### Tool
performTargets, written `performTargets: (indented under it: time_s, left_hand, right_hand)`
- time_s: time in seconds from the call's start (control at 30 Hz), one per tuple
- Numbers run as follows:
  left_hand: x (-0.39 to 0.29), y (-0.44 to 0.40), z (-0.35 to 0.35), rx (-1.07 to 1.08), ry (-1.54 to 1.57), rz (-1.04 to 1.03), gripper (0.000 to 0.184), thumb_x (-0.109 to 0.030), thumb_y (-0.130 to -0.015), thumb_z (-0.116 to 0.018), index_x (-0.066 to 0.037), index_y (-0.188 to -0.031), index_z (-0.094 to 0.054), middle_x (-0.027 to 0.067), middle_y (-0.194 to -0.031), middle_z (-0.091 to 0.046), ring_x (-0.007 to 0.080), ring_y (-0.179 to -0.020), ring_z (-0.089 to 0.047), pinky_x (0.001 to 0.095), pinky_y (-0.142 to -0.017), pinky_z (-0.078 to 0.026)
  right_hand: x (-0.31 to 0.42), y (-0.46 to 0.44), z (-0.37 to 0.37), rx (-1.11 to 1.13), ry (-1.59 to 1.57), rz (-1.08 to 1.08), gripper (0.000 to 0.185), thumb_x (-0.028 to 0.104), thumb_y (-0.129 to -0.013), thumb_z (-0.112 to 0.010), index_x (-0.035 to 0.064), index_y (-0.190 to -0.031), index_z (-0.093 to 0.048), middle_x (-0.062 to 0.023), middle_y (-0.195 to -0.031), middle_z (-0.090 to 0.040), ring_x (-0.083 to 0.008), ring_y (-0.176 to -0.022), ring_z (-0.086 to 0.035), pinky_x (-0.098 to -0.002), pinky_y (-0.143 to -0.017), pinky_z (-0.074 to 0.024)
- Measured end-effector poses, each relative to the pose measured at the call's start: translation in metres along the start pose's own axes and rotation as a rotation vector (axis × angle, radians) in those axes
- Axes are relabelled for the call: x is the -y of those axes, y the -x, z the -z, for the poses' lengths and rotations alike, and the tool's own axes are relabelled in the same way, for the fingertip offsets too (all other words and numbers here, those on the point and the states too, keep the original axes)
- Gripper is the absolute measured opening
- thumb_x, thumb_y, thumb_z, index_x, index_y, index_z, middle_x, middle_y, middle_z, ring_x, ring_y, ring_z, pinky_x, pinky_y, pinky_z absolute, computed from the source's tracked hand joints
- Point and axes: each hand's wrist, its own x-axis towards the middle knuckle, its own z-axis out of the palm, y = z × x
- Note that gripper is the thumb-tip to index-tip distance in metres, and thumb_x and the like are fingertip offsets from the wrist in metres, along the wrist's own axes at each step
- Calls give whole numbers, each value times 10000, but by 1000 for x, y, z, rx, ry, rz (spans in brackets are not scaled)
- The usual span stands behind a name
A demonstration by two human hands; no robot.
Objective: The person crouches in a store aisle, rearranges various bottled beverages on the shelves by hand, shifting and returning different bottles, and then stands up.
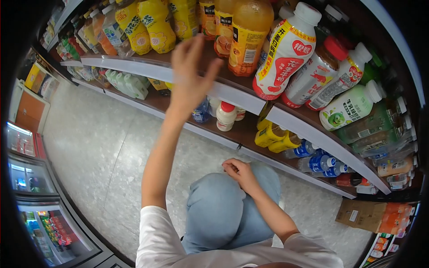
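Upper shelf (pixel 243 100): crowded with bottles, pale front edge. Lower shelf (pixel 290 171): beneath it, also stocked. Jeans (pixel 214 203): knees bent, facing both shelves. Milk (pixel 286 53): front of upper shelf, right of the juice. Juice (pixel 251 33): tall orange bottles on upper shelf; these and the yellow bottles (pixel 156 27) to their left are nearest the left hand.

Left hand (pixel 192 73): motion-blurred at the upper shelf's edge, fingers and thumb spread apart, nothing held; contact cannot be told. Judgement on the reach: wrist best carried above the edge, pace slow, fingertips clear of close-set neighbours, which could tip. Right hand (pixel 241 175): loosely curled at the knees; cannot tell whether it grips anything. Small bottle (pixel 226 117): lower shelf, red cap up
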Motion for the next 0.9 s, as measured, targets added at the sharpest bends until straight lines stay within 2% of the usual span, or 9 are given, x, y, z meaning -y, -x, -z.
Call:
performTargets:
  time_s: [0.23, 0.33, 0.4, 0.43, 0.47, 0.67, 0.73, 0.83, 0.9]
  left_hand:
    - [51, -89, 40, -246, -246, -229, 438, -225, -827, -701, -26, -1193, -565, 174, -1103, -594, 350, -1023, -559, 409, -910, -437]
    - [49, -143, 26, 68, -15, -152, 349, -182, -875, -616, -57, -1201, -597, 173, -1105, -597, 351, -1063, -539, 419, -922, -431]
    - [49, -165, 7, 86, -393, -185, 597, -229, -800, -697, 68, -1271, -480, 224, -1191, -557, 346, -1122, -514, 461, -962, -400]
    - [79, -179, -3, -64, -299, -421, 324, -194, -870, -586, -69, -1168, -611, 184, -1110, -605, 389, -1065, -526, 465, -925, -420]
    - [84, -183, -2, -49, -509, -514, 400, -247, -841, -611, -69, -1198, -578, 205, -1140, -592, 418, -1066, -514, 496, -931, -411]
    - [112, -187, -11, 127, -682, -169, 575, -418, -855, -580, -79, -1306, -471, 240, -1194, -557, 437, -1089, -530, 506, -891, -465]
    - [109, -192, -4, 142, -748, -416, 551, -399, -864, -585, -76, -1298, -484, 224, -1211, -560, 428, -1039, -564, 504, -834, -493]
    - [83, -177, 6, 19, -546, -340, 498, -351, -859, -629, -69, -1257, -531, 206, -1203, -581, 372, -1036, -594, 449, -803, -512]
    - [36, -154, 15, 35, -228, 2, 418, -239, -830, -701, -39, -1175, -575, 154, -974, -660, 331, -907, -630, 378, -807, -486]
  right_hand:
    - [2, -4, 2, 20, 31, -7, 170, 145, -911, -602, -9, -979, -629, -93, -815, -664, -142, -699, -612, -261, -652, -482]
    - [-2, -10, 2, 2, 36, -7, 176, 166, -909, -600, -1, -961, -621, -131, -809, -663, -203, -693, -639, -305, -655, -499]
    - [-10, -12, 2, -17, 47, -3, 178, 177, -913, -594, 6, -956, -620, -131, -802, -663, -215, -694, -641, -314, -653, -499]
    - [-15, -13, 2, -51, 72, 20, 175, 183, -915, -590, 14, -949, -617, -131, -793, -662, -228, -693, -641, -325, -649, -496]
    - [-20, -14, 2, -87, 94, 39, 172, 190, -917, -585, 23, -943, -614, -132, -783, -660, -241, -692, -642, -336, -644, -493]
    - [-33, -14, 3, -167, 147, 83, 145, 181, -888, -599, 37, -907, -599, -141, -766, -638, -314, -704, -625, -377, -635, -482]
    - [-34, -14, 5, -156, 148, 86, 140, 177, -884, -599, 39, -904, -596, -146, -769, -637, -327, -716, -621, -385, -640, -481]
    - [-36, -15, 7, -160, 158, 108, 126, 165, -881, -597, 40, -899, -592, -157, -783, -635, -348, -740, -617, -400, -650, -479]
    - [-38, -14, 7, -172, 156, 118, 119, 157, -881, -594, 40, -898, -591, -165, -793, -635, -356, -753, -616, -408, -655, -478]
